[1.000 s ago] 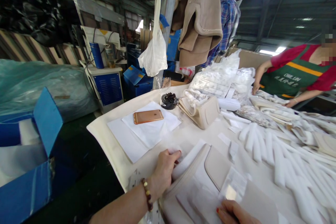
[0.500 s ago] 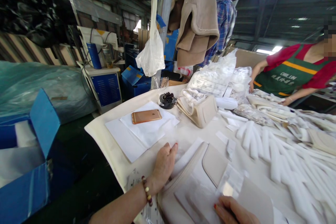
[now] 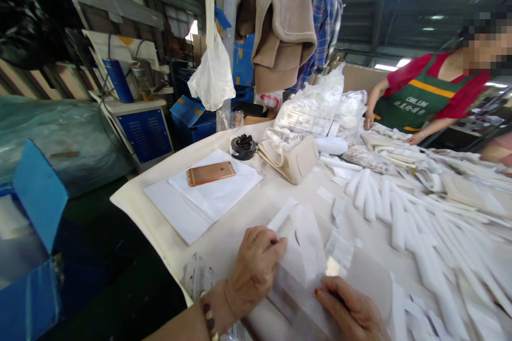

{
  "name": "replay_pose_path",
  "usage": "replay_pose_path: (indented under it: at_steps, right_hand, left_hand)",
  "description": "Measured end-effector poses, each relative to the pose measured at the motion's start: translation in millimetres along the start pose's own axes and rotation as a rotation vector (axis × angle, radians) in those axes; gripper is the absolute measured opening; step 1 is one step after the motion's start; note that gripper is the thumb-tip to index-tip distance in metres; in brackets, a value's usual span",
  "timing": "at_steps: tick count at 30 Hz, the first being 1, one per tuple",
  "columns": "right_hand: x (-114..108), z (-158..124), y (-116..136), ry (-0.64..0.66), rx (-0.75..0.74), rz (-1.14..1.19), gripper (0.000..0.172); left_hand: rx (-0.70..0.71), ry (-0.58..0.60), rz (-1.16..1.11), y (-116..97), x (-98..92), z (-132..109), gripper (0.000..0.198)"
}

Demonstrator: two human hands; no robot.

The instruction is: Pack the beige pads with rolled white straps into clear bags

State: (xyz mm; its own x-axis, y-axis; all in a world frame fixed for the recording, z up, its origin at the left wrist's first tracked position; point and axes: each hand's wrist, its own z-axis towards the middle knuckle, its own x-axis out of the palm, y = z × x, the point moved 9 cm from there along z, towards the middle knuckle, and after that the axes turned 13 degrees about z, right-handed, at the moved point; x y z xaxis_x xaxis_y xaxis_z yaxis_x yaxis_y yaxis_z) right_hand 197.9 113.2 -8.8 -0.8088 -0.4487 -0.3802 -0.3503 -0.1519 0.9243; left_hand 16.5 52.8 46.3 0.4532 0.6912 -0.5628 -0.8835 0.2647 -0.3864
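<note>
A thin translucent white sheet (image 3: pixel 304 248) lies raised and creased over a beige bag (image 3: pixel 262 321), hiding most of it. My left hand (image 3: pixel 256 264), with a bead bracelet at the wrist, pinches the sheet's upper left part between thumb and curled fingers. Lower right, my right hand (image 3: pixel 354 309) has thumb and fingertips pressed together on the sheet's edge. Just above those fingertips is a small clear packet (image 3: pixel 341 250) with something pale yellow in it. A flat beige piece (image 3: pixel 370 272) lies beside the packet.
A phone (image 3: pixel 212 173) rests on white paper (image 3: pixel 182 213). Behind are a tape roll (image 3: pixel 243 147) and another beige bag (image 3: pixel 298 162). White rolled strips (image 3: pixel 400 218) cover the table's right side. Across the table stands a co-worker in a green apron (image 3: pixel 424 98).
My left hand has closed on the translucent sheet, which now rises over the bag and covers its flap. My right hand stays near the packet. The camera view has shifted slightly.
</note>
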Motion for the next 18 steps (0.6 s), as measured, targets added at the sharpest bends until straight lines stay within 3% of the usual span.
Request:
replay_pose_path:
  at_steps: [3,8,12,18]
  right_hand:
    - [-4.8,-3.8,4.1,-0.057,0.027,0.126,0.035]
    - [-19.9,-9.0,2.9,-0.18,0.059,0.331,0.032]
    - [-24.9,-10.2,-7.0,-0.211,0.116,0.471,0.032]
    - [-30.2,-11.4,-8.3,-0.316,0.133,0.725,0.029]
  left_hand:
    - [0.285,-0.016,0.192,-29.2,2.4,-1.4,0.023]
    - [0.449,0.007,0.327,-48.9,9.6,-3.9,0.024]
    - [0.498,0.058,0.363,-62.1,15.8,-3.9,0.027]
    - [0.433,0.062,0.288,-75.8,23.6,1.5,0.035]
